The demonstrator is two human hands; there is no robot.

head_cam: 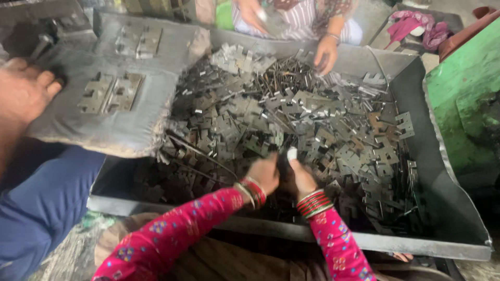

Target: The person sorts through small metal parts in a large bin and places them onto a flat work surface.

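Pink floral sleeves (172,234), red bangles (314,203) at both wrists.

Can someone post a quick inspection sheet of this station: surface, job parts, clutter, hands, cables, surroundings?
Surface: large grey metal tray with sloped walls; padded grey board over its left corner.
Job's things: heap of flat notched metal plates filling the tray; thin rods mixed in near the far wall.
Clutter: assembled plate pairs and lying on the board.
Grippers: left hand and right hand close together over the heap, pinching a small dark part; blurred, part unclear.
Cables: nothing seen.
Surroundings: a co-worker's hand reaching into the far side; another hand at the board; green metal body at right; pink cloth behind.
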